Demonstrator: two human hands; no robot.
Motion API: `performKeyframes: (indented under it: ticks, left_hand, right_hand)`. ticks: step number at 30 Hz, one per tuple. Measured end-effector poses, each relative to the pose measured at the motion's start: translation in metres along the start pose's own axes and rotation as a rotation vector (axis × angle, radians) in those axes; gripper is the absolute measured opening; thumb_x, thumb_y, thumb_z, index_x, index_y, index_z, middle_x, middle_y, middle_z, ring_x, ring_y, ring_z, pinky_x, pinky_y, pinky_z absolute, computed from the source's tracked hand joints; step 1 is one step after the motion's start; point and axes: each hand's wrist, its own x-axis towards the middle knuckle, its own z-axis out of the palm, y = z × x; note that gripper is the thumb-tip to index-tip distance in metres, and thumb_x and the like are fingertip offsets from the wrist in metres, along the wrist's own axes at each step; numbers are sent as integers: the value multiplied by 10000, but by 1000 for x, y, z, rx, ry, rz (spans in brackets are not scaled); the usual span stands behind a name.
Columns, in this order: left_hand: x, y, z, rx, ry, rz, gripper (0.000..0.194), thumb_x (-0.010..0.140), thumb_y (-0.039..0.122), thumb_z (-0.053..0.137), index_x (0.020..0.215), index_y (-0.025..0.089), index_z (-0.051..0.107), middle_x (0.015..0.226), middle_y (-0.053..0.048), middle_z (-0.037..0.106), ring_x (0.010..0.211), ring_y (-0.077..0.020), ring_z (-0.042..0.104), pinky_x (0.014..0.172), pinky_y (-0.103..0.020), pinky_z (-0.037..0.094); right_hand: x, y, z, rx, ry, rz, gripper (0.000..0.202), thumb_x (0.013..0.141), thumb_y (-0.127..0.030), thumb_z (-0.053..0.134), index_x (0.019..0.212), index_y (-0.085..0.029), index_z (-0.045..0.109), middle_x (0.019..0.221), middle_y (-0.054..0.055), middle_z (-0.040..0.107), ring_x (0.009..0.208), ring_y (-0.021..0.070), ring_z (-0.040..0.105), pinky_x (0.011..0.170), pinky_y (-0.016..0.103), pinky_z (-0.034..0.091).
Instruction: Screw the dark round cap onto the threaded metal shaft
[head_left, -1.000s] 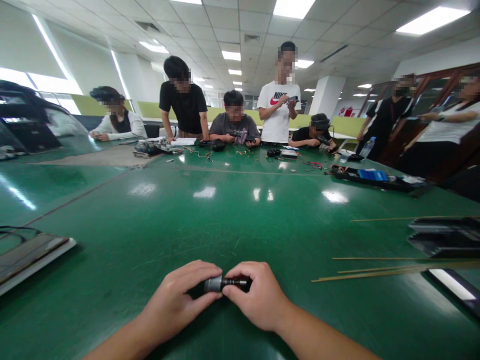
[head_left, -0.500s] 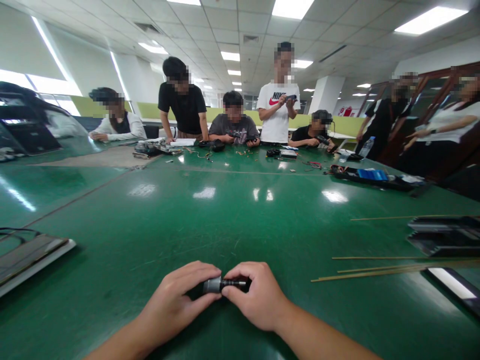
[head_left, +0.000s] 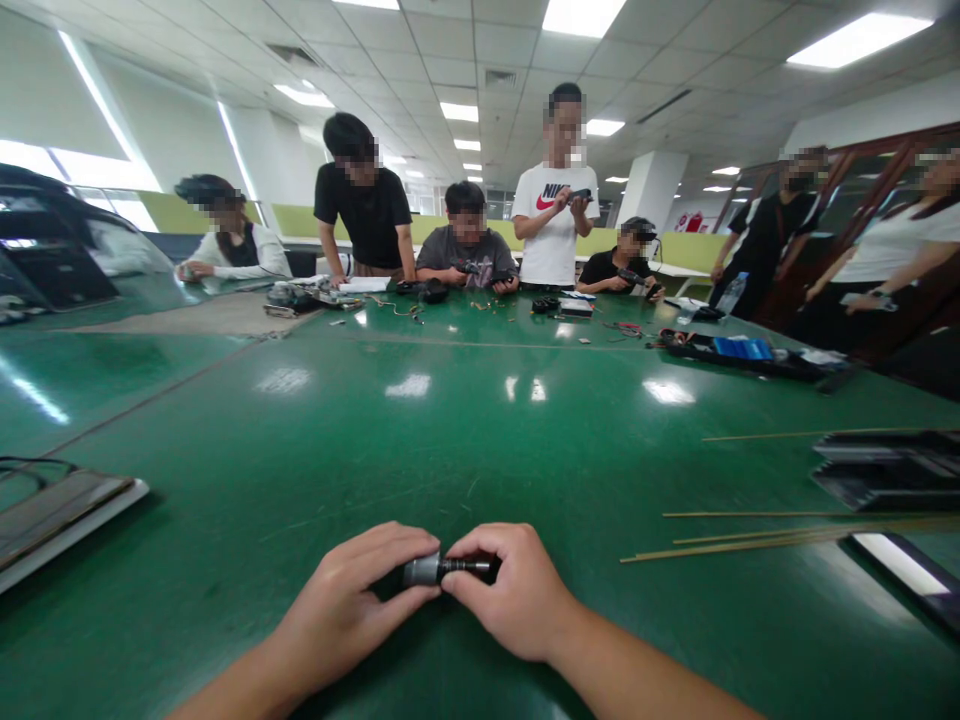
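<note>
Low in the middle of the head view, my left hand pinches a grey cylinder between thumb and fingers. My right hand is closed on a slim dark ringed shaft with a shiny metal section. Both pieces lie in one line, end to end, just above the green table. Whether they are joined I cannot tell, since fingertips cover the place where they meet.
On the right lie several thin rods, black channel-like pieces and a dark device with a bright face. A flat panel sits at left. Across the table are co-workers, loose parts and a black tray.
My hands keep the same grip, with barely any shift. At the far right, a standing person's hands have lowered and changed position.
</note>
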Motion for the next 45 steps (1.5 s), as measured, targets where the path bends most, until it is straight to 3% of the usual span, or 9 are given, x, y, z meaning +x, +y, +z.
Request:
performKeyframes:
  ticks: [45]
  left_hand:
    - [0,-3,-3,53,31,18,366,856,222,755,1206,253,653,1101,-45,730,1023,-185,692,905,-289,586]
  right_hand:
    - [0,-3,-3,-14,16,10,89,792,-232,755,872,-227,794,777,0,751,700,160,661,671,256,459]
